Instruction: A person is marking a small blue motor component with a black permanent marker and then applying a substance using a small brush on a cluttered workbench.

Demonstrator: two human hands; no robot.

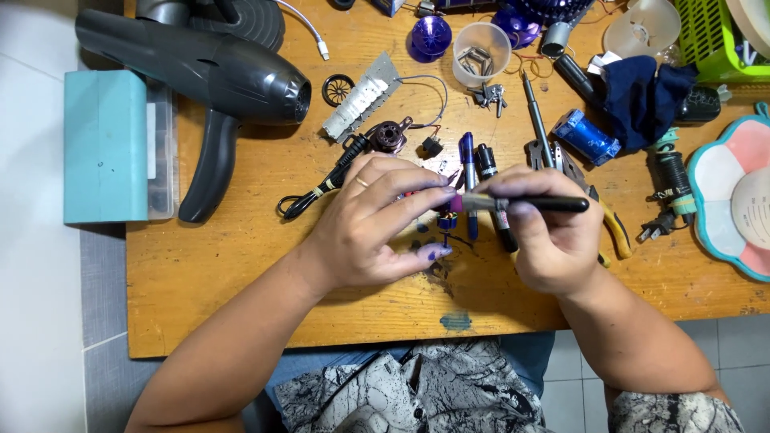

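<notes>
My left hand (370,224) pinches a small blue and red part (446,218) just above the wooden table (241,265); thin wires hang from the part. My right hand (553,232) grips a thin black tool (537,204) that lies level, with its metal tip and a pink bit touching the small part. Both hands meet over the middle of the table. Right behind them lie a blue pen (468,156) and a black marker (486,160).
A black hair dryer (200,72) lies at the back left beside a teal box (104,144). A black cord (321,188), a small motor (389,136), a clear cup (481,52), pliers with yellow handles (613,228), a blue cylinder (588,136), a dark cloth (646,96) and a flower-shaped tray (730,200) surround the hands.
</notes>
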